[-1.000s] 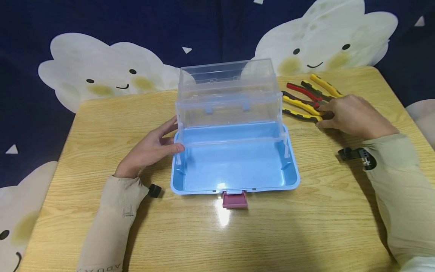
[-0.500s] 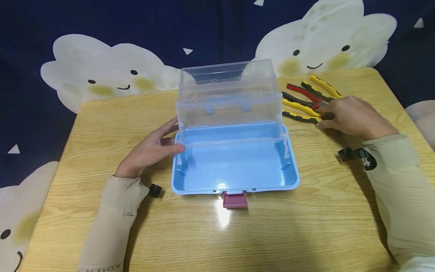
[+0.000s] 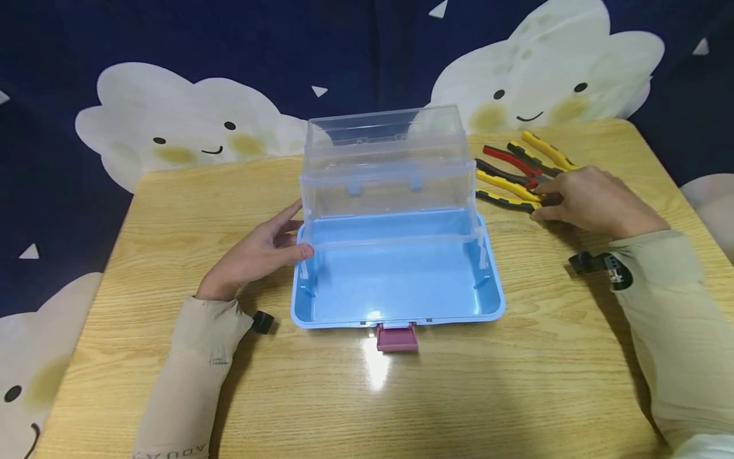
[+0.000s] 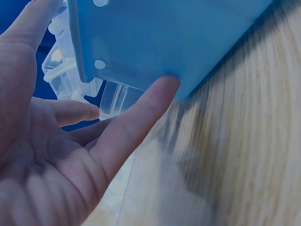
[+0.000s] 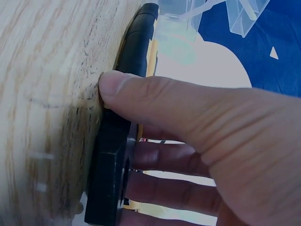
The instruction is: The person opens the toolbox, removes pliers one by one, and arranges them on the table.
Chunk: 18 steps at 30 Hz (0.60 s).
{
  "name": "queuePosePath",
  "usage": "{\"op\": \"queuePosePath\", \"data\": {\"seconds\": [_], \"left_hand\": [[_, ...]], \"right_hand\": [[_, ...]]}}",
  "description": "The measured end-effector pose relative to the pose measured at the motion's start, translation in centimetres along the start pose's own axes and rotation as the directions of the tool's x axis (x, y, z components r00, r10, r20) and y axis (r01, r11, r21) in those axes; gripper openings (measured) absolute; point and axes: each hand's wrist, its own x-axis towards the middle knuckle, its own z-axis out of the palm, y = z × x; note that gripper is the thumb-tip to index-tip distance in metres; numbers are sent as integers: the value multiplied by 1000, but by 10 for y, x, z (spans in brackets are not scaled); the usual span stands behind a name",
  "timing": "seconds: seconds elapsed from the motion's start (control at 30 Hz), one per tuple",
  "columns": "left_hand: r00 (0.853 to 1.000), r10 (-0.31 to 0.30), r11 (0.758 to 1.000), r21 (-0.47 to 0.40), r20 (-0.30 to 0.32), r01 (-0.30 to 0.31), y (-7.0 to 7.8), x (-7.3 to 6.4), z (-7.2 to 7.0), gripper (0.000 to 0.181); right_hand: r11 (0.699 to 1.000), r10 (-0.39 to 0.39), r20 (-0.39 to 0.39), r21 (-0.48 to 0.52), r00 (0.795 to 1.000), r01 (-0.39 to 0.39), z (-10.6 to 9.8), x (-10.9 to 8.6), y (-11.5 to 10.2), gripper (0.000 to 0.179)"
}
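Observation:
A light blue toolbox [image 3: 395, 280] stands open on the table, its clear plastic trays and lid [image 3: 390, 185] raised at the back. My left hand [image 3: 249, 258] rests at its left side, thumb on the rim. In the left wrist view a straight finger [image 4: 146, 110] touches the blue side wall. At the right my right hand [image 3: 596, 201] pinches the nearest pliers [image 3: 507, 202], with yellow-and-black handles, close to their head. The right wrist view shows the thumb [image 5: 115, 87] along the dark near edge of these pliers, other fingers behind. They lie low at the table surface.
Red-and-black pliers [image 3: 507, 158] and another yellow-and-black pair [image 3: 547, 150] lie just behind the held ones, partly under the right hand. A maroon latch [image 3: 397, 338] hangs at the toolbox front. Dark cloth with clouds [image 3: 367, 51] borders the table [image 3: 367, 408].
The head view has shifted slightly. Both hands stay in nearly the same places at the toolbox and the pliers.

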Motion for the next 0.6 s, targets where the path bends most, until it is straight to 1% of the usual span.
{"op": "queuePosePath", "data": {"seconds": [0.27,0.4,0.6], "left_hand": [[1000,-23,999,23,-5,23,-1,0,0,93],[1000,-17,999,28,2,17,-1,-1,0,92],[1000,-9,998,60,2,9,-1,-3,0,94]], "right_hand": [[1000,-20,-26,-12,999,20,1,0,-1,54],[1000,-11,-17,-10,1000,11,0,0,-2,54],[1000,11,4,2,1000,-11,0,-1,-2,55]]}}
